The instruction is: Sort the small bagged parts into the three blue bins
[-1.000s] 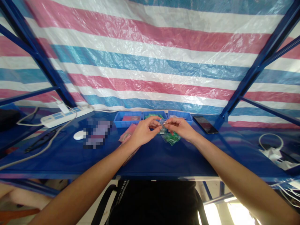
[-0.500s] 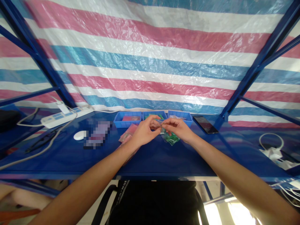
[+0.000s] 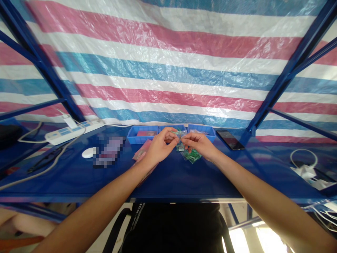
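Just in front of the bins, both hands meet over a small clear plastic bag (image 3: 180, 133). My left hand (image 3: 163, 143) pinches the bag's left side between thumb and fingers. From the other side, my right hand (image 3: 199, 143) grips it with closed fingertips. Under my right hand lies a clear bag of green pieces (image 3: 192, 156); a small pale green packet (image 3: 180, 147) sits between the hands. Pink packets (image 3: 141, 151) rest left of my left wrist, partly covered by the forearm. What the small bag contains is too small to make out.
Three blue bins stand behind the hands: left (image 3: 130, 135), middle (image 3: 168, 127) and right (image 3: 212, 133). A dark phone (image 3: 230, 140) lies to the right. A white rounded object (image 3: 88, 153), a blurred-out item (image 3: 110, 151) and a power strip (image 3: 75, 131) are left. White cables (image 3: 305, 171) lie far right.
The small clear bag now shows raised between my fingertips. My left hand has shifted slightly left, and its fingers have drawn together. The packet below shows more.
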### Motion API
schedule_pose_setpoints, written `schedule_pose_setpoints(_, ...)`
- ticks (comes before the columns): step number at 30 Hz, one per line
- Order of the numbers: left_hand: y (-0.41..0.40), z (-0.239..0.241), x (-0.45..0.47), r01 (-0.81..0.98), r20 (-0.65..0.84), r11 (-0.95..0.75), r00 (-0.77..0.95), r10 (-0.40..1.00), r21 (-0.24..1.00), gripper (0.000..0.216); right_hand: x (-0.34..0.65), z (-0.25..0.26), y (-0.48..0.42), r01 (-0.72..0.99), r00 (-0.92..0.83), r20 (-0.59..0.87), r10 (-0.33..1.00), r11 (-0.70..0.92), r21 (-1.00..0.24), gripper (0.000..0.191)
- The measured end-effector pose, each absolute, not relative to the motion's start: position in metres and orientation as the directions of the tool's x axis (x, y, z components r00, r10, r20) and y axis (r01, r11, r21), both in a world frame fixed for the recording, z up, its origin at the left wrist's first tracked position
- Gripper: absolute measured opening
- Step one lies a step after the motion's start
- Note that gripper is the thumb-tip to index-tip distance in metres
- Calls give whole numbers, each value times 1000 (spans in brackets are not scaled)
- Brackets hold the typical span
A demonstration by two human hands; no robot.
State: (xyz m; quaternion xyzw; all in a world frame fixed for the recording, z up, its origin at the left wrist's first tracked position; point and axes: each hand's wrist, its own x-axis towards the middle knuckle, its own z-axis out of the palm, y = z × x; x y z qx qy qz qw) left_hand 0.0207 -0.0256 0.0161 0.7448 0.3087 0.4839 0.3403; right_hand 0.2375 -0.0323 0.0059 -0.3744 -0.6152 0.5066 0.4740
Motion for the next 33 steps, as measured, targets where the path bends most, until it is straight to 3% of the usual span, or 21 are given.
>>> schedule_pose_setpoints(10,-23,18,19,252,483,-590,379,790,767,25,238,3,-28,-115,-206,307,929,289,-950,41)
schedule_pose_setpoints(16,-30,24,18,449,665,-737,342,664,505,22,239,0,-24,-108,-106,264,959,253,-962,50)
schedule_pose_setpoints(21,-28,20,17,443,696,-833,481,533,332,33,239,3,-26,-129,-158,261,952,242,-962,72)
schedule_pose_setpoints(23,-26,18,17,435,699,-847,500,510,306,30,239,4,-28,-121,-180,256,950,237,-964,67)
schedule_pose_setpoints(27,-26,21,16,441,708,-831,462,535,340,16,238,9,-32,-116,-220,219,951,198,-973,47)
schedule_pose_setpoints(33,-31,28,15,443,612,-731,404,680,519,22,238,9,-34,-68,-276,198,941,186,-980,45)
